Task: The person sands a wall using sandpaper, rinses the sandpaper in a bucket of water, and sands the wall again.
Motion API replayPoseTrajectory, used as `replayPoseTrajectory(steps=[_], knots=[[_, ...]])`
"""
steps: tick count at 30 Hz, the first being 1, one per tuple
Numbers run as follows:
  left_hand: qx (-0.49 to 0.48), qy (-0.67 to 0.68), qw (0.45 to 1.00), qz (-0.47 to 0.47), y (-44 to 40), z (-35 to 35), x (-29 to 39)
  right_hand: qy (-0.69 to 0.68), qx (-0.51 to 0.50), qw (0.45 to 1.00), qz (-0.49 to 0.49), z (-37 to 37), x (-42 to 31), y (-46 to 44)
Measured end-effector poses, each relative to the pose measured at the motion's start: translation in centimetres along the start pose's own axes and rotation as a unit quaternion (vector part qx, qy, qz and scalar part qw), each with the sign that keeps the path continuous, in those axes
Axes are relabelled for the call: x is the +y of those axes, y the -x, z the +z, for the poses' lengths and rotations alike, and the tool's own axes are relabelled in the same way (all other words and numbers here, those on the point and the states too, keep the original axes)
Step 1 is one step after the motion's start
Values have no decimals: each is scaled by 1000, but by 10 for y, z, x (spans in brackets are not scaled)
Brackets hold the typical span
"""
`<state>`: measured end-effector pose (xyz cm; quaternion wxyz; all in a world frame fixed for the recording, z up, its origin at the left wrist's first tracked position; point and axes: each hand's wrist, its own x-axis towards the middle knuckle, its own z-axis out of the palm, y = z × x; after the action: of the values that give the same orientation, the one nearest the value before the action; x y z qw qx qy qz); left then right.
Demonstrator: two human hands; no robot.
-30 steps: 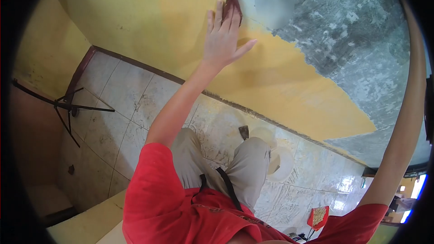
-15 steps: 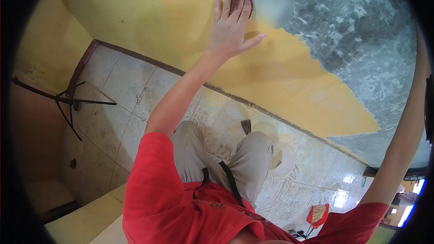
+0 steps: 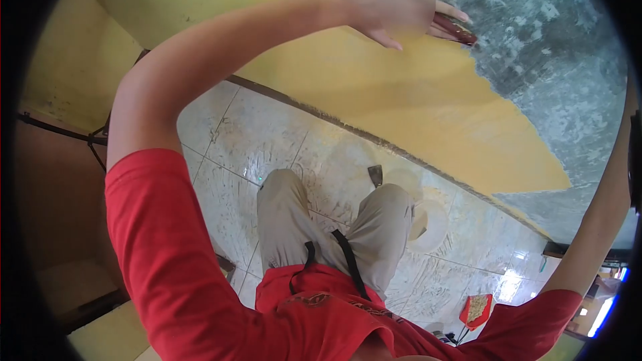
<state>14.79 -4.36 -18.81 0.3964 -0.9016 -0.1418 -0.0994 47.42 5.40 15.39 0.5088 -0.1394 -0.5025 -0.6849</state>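
My left hand [image 3: 401, 10] presses a folded piece of dark red-brown sandpaper [image 3: 456, 29] against the wall, its fingers laid over the sheet and pointing right. The thumb stands apart, below. A blurred round patch in the view covers the back of this hand. Under the hand, the wall is yellow paint [image 3: 428, 100]. The sandpaper lies at the jagged border with the grey, white-flecked bare plaster [image 3: 535, 53]. My right arm [image 3: 595, 214] reaches up along the right edge, and its hand is out of view.
A scraper blade [image 3: 375, 175] lies on the dusty tiled floor [image 3: 261, 134] by my knees. A red dustpan [image 3: 476, 311] holding pale debris is at lower right. A black metal stand [image 3: 57, 127] is at left, partly behind my arm. A dark skirting [image 3: 301, 103] runs along the wall.
My left hand has swept right and slightly down across the wall with the sandpaper, from the yellow area to the plaster border. Its fingers have turned from pointing up to pointing right.
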Motion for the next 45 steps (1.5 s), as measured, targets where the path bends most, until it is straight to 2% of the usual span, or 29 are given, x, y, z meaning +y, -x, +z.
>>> replayPoseTrajectory(steps=[2, 3, 6, 7, 8, 10, 13, 14, 16, 20, 22, 23, 24, 25, 26, 28, 29, 30, 32, 34, 37, 40, 41, 45], knots=[[-90, 1, 996, -14, 20, -13, -4, -4, 1, 1000, -2, 0, 0, 2], [-90, 4, 996, -11, 31, -16, -4, -6, -3, 1000, -2, 0, 1, 5], [-213, 11, 972, -98, 62, -18, -7, -14, -9, 1000, 2, 2, 5, 10], [-170, 81, 977, -100, 62, -11, -6, -17, -11, 1000, 3, 1, 4, 9], [-170, 82, 977, -101, 59, -2, 0, -21, -11, 1000, 6, 2, 3, 9], [-26, 46, 992, -117, 38, 17, 13, -26, -12, 1000, 5, 0, 1, 9], [17, -14, 995, -92, -9, 16, 27, -26, -8, 1000, 5, -4, -1, 5], [21, -16, 995, -93, -8, 13, 31, -28, -7, 1000, 2, -7, -3, 3], [-19, -31, 987, -156, -2, 3, 41, -30, -8, 1000, -2, -12, -5, 6], [11, -52, 982, -180, 45, -26, 76, -51, -8, 999, -3, -14, -13, 7], [20, -9, 950, -310, 62, -35, 101, -72, -19, 997, -13, -16, -23, 10], [26, -14, 951, -308, 68, -35, 108, -80, -31, 996, 10, -23, -31, 7], [35, 1, 935, -352, 74, -34, 115, -91, -42, 994, 34, -28, -36, 7], [44, 15, 917, -396, 78, -32, 121, -105, -30, 994, 26, -31, -39, 7], [46, 8, 917, -397, 78, -28, 128, -105, -22, 994, 26, -41, -46, 5], [94, 43, 876, -472, 70, -18, 138, -122, -65, 988, 67, -59, -61, -5], [96, 36, 874, -475, 63, -12, 140, -158, -116, 977, 89, -55, -48, -3], [108, 47, 862, -492, 53, -5, 141, -161, -108, 977, 87, -48, -46, -3], [124, 55, 847, -514, 29, 7, 139, -192, -8, 981, 2, -33, -49, 0], [159, 52, 799, -578, 8, 19, 129, -191, -7, 981, 9, -31, -47, 1], [187, 31, 767, -614, -10, 34, 99, -191, -14, 981, -3, -34, -48, -2], [245, 3, 758, -605, -19, 28, 56, -184, -9, 983, -5, -38, -51, -5], [249, -1, 756, -605, -20, 23, 40, -41, -122, 988, 85, -4, -18, 26], [301, -34, 766, -567, -15, 5, 0, -29, -56, 996, 65, -4, -19, 22]])
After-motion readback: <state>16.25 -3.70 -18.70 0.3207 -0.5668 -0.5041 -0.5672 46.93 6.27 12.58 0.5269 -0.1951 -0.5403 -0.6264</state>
